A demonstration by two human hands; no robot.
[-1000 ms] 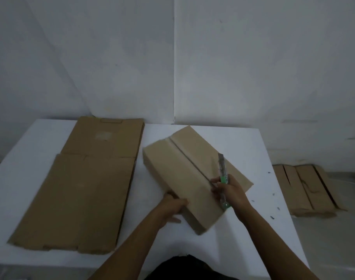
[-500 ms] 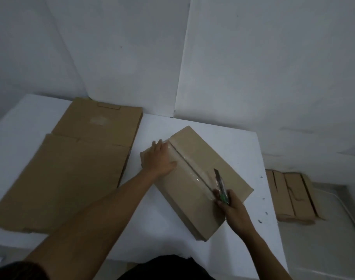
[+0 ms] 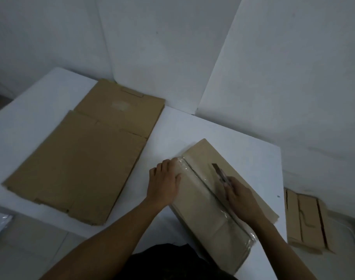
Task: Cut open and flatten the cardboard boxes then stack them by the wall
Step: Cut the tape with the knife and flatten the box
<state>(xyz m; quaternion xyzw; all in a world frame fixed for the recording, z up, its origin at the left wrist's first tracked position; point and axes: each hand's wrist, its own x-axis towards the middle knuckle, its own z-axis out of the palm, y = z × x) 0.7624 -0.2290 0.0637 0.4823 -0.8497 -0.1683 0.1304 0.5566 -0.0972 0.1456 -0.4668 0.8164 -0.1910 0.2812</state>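
Since the flat-fingered left hand (image 3: 164,184) moved up the taped brown cardboard box (image 3: 203,215), the right hand (image 3: 241,201), gripping a slim metal knife (image 3: 219,171), can slit.

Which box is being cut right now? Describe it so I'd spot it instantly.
Start at the white table by the wall, then look to its near right part. There lies the box, with the left hand pressing it and the right hand holding a knife over it. Unlike the flat cardboard sheets beside it, it has height and a shiny taped seam.
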